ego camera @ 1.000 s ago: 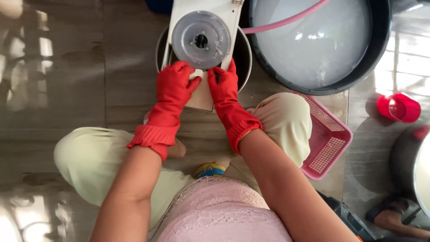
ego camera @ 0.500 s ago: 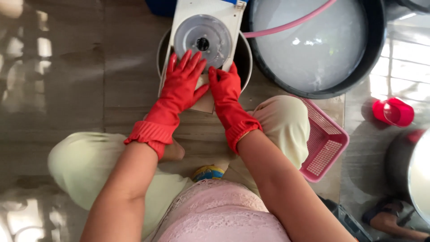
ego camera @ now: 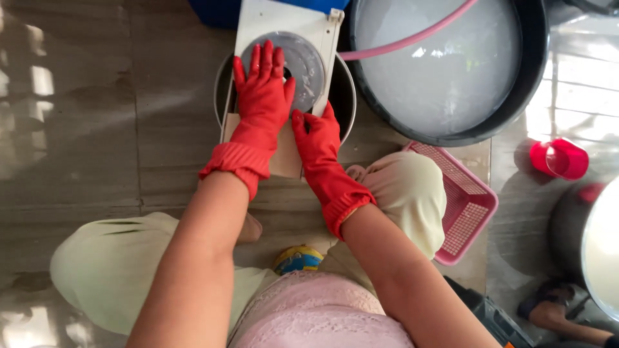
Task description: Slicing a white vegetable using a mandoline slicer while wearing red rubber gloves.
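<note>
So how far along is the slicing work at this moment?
Done: the white slicer board already sits across the metal bowl; any output in the bowl is hidden. In hand: the left hand presses flat on the round blade disc, and the right hand rests at the board's lower edge. Left: cannot judge; whatever is under the left palm is hidden. The big basin beside holds cloudy water.

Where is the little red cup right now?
In the head view the small red plastic cup lies on the tiled floor at the right, just right of the big black tub of milky water and the pink plastic basket.
</note>
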